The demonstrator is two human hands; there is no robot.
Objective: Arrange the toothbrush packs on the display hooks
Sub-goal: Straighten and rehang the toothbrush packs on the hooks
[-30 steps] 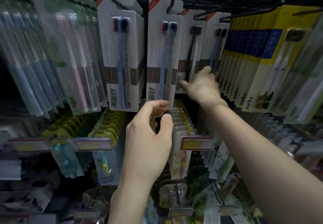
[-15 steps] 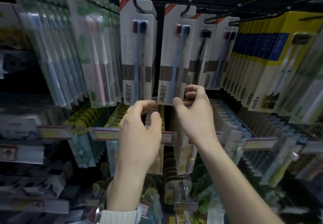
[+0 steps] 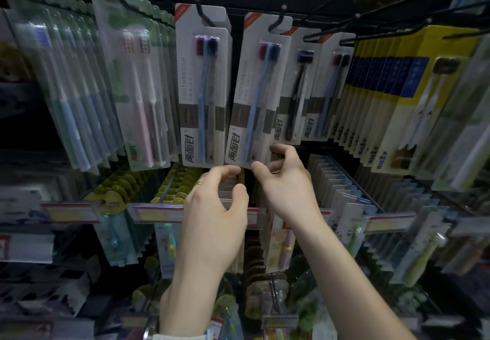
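Observation:
Two white toothbrush packs hang side by side on black hooks, the left pack (image 3: 202,95) on one hook (image 3: 201,10) and the centre pack (image 3: 254,95) on another hook (image 3: 278,21). The centre pack tilts slightly to the left at its bottom. My right hand (image 3: 286,183) pinches that pack's lower right corner, thumb in front and fingers behind. Just under both packs' bottom edges, my left hand (image 3: 212,212) is curved in a loose C with nothing seen between its thumb and fingers.
More white packs (image 3: 299,87) hang behind to the right, then a row of yellow-and-blue packs (image 3: 392,95). Clear packs (image 3: 79,87) fill the left hooks. Below are rows of children's brush packs (image 3: 344,188) and price-tag strips (image 3: 156,212).
My right hand came back from the packs farther right to the centre pack's bottom corner and took hold of it. My left hand stayed below the packs.

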